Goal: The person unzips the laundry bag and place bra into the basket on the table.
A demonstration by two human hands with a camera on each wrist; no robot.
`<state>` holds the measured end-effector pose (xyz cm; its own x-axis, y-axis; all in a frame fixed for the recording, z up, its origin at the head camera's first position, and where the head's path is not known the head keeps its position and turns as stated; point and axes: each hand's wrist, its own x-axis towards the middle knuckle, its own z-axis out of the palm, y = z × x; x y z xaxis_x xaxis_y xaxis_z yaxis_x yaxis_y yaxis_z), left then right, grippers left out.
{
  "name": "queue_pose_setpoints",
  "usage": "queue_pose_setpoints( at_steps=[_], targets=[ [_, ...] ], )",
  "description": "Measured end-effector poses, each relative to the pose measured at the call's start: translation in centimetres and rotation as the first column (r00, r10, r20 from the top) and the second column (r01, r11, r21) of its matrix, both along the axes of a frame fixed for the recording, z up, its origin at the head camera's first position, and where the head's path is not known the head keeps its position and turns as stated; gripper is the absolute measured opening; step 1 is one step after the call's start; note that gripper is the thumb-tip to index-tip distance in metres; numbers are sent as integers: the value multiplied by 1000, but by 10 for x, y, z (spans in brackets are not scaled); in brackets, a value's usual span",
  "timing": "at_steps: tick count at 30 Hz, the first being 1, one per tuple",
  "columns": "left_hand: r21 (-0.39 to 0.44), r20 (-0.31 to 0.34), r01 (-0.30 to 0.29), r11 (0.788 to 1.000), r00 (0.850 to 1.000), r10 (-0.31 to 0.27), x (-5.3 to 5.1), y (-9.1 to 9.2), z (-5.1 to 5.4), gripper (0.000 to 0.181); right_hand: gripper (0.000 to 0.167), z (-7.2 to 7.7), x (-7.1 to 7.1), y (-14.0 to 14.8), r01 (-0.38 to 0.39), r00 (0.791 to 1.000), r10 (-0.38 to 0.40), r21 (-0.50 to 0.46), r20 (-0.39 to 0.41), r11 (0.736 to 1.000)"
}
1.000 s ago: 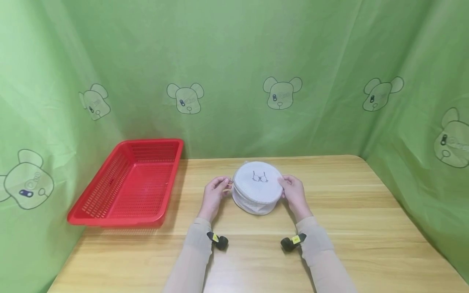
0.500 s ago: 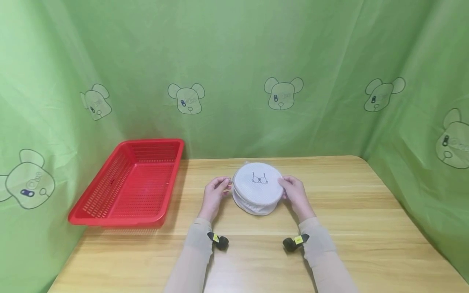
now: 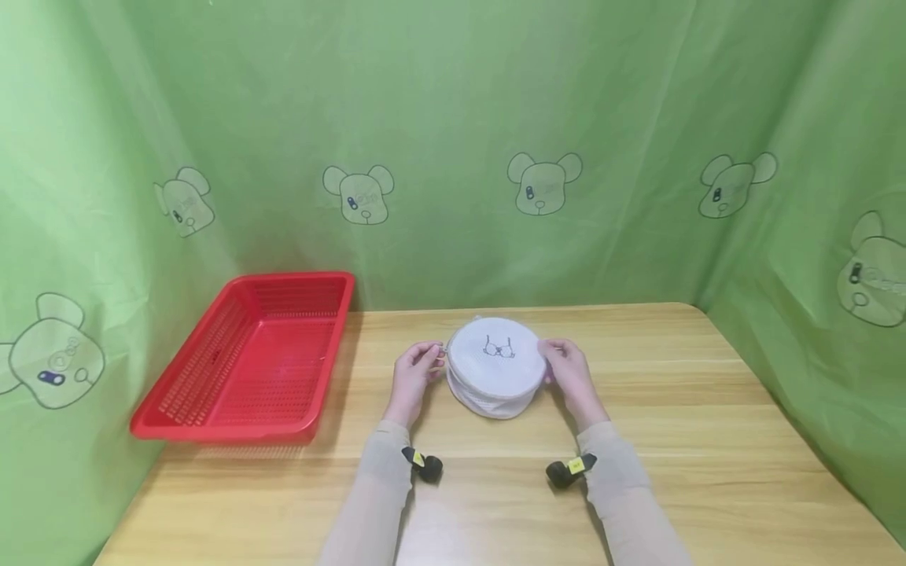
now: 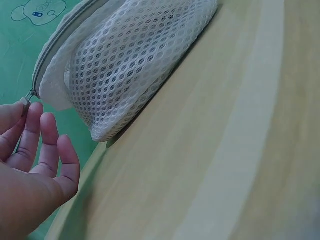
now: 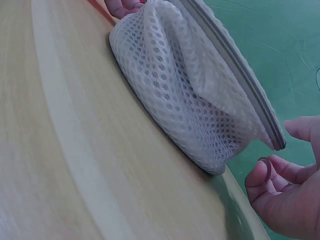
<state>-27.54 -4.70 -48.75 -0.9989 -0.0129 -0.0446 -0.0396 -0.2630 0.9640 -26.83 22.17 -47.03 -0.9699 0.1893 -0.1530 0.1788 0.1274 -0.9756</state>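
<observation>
Mesh bag: round white bag, on the wooden table, between both hands; lid up, netted side wall creased below.
Bag contents: can't tell through the netting.
Bag heading: lid tips toward 6 o'clock; near-circular from above, so no clear long axis. Zip seam follows the lid rim, teeth look meshed where the right wrist view shows them.
Lid print: line drawing of a bra, straps toward 12.
Zip pull: metal pull at the bag's 9 to 10 o'clock.
Left hand: left hand at 9, thumb and index pinching the pull, other fingers loosely bent.
Right hand: right hand at 3, right by the rim; thumb and bent fingers stand apart, with a gap between thumb and rim in the right wrist view.
Basket: red plastic basket at 9, beyond the left hand; slotted walls and floor exposed.
Wrist cameras: black units at 7 and 5; yellow tags, text too small.
Backdrop: green curtain at 12 and both flanks, printed animal heads, lettering illegible.
</observation>
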Motion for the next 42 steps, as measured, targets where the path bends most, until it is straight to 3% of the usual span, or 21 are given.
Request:
queue_pose_setpoints(
  at_steps=[26, 35, 42],
  targets=[
    [25, 43, -116, 993, 992, 115, -18, 15, 0, 22, 57, -2, -1, -4, -33, 999, 32, 32, 22, 999],
    [28, 51, -129, 991, 991, 127, -25, 19, 0, 21, 63, -2, 0, -3, -94, 995, 93, 37, 19, 995],
    [38, 60, -136, 990, 989, 133, -24, 20, 3, 24, 55, 3, 4, -6, -153, 988, 153, 9, 9, 988]
  ],
)
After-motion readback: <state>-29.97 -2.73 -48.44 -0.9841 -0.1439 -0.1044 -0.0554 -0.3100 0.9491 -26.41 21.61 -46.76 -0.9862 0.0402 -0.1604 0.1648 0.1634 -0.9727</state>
